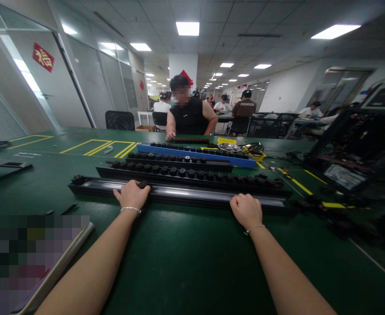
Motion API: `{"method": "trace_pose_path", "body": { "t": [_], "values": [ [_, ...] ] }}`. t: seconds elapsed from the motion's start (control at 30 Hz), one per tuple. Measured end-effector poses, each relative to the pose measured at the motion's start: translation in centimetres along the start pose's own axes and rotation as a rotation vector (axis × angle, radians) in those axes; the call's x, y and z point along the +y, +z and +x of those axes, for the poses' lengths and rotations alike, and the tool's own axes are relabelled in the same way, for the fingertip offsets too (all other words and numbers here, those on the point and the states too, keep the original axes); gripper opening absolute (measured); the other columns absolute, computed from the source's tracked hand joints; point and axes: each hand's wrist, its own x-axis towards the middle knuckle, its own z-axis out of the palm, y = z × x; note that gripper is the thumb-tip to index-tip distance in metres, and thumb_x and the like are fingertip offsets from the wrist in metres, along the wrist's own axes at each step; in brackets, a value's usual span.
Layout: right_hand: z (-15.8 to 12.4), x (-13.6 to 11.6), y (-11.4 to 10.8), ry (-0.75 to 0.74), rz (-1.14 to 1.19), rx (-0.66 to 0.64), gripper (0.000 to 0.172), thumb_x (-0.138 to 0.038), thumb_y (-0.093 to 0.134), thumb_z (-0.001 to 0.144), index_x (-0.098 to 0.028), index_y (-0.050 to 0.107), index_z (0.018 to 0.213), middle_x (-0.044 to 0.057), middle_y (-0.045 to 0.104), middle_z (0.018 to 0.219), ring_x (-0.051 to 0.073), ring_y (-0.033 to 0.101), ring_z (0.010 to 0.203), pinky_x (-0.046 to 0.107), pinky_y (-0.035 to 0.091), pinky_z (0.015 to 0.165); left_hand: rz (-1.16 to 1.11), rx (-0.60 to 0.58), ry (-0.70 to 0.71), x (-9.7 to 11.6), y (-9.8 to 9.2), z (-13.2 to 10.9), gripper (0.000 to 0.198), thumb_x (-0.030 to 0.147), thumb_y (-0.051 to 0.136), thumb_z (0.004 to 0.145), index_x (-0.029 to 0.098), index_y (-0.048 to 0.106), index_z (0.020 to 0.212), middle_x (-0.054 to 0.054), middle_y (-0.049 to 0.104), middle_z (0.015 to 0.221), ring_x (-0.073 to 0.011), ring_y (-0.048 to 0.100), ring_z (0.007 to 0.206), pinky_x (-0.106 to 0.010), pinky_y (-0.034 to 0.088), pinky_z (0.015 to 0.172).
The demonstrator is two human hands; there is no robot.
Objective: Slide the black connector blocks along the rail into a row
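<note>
Forearms [107,253] reach forward, well apart, to a long black rail [192,194] lying crosswise on the green table [185,262]. Left hand [133,194] bends over a small dark part [143,185], thumb out; whether it grips, I cannot tell. Right hand [247,209] folds over the near edge, gripping it. Bare tabletop spans the near side; another rail [172,177] crowds behind.

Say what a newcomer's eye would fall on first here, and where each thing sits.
Probably the left hand and right hand, set apart at the long black tray, front and centre. Behind it, the blue bar stands out against the green table. Next, perhaps, the person at the table's far side.
</note>
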Motion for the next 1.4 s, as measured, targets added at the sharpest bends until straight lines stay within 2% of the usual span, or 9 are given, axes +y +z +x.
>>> {"method": "trace_pose_path", "body": {
  "t": [0.23,0.4,0.5,0.6,1.03,1.4],
  "values": [
    [0.0,0.0,0.0,0.001,0.011,-0.006,0.035,-0.028,0.035,0.086,-0.019,0.062,0.065,0.003,0.064,0.080,0.015,0.048,0.078,0.030,0.022,0.064,0.007,0.002,0.031,0.1,-0.1,-0.2,0.038,0.049,0.052,0.068,0.020,0.061,0.090,-0.012,0.066,0.098,-0.0327,0.055,0.104,-0.055,0.017,0.104],
    [0.0,-0.1,-0.1,0.004,0.003,-0.011,0.035,-0.027,0.035,0.086,-0.019,0.062,0.065,0.003,0.064,0.080,0.015,0.049,0.078,0.031,0.023,0.065,0.042,0.020,0.081,0.3,-0.2,-0.4,0.038,0.050,0.052,0.068,0.020,0.062,0.089,-0.011,0.067,0.092,-0.0304,0.057,0.099,-0.047,0.027,0.100],
    [0.0,-0.1,-0.2,0.003,-0.001,-0.019,0.036,-0.027,0.035,0.086,-0.019,0.063,0.065,0.003,0.065,0.081,0.015,0.049,0.079,0.030,0.023,0.065,0.050,0.020,0.112,0.4,-0.3,-0.5,0.038,0.050,0.053,0.068,0.019,0.063,0.086,-0.010,0.068,0.088,-0.0297,0.060,0.093,-0.041,0.037,0.091],
    [0.0,-0.1,-0.2,0.001,-0.004,-0.022,0.036,-0.027,0.035,0.087,-0.019,0.063,0.066,0.004,0.065,0.081,0.015,0.049,0.079,0.030,0.023,0.065,0.052,0.016,0.129,0.4,-0.4,-0.5,0.038,0.051,0.053,0.069,0.019,0.064,0.085,-0.010,0.068,0.087,-0.0300,0.061,0.091,-0.039,0.041,0.084],
    [0.0,-0.1,-0.3,0.002,0.002,-0.016,0.037,-0.027,0.035,0.087,-0.019,0.062,0.064,0.003,0.065,0.080,0.015,0.048,0.077,0.030,0.023,0.064,0.061,-0.005,0.203,1.0,-0.1,-1.1,0.037,0.054,0.050,0.071,0.020,0.064,0.082,-0.009,0.068,0.086,-0.0297,0.061,0.089,-0.038,0.043,0.078],
    [0.0,-0.2,-0.3,0.003,-0.003,-0.026,0.035,-0.027,0.035,0.086,-0.019,0.063,0.065,0.004,0.065,0.081,0.015,0.049,0.078,0.030,0.023,0.064,0.057,-0.002,0.217,1.2,-0.1,-1.2,0.037,0.054,0.053,0.071,0.020,0.063,0.084,-0.008,0.068,0.087,-0.0281,0.061,0.091,-0.037,0.044,0.081]
  ]
}}
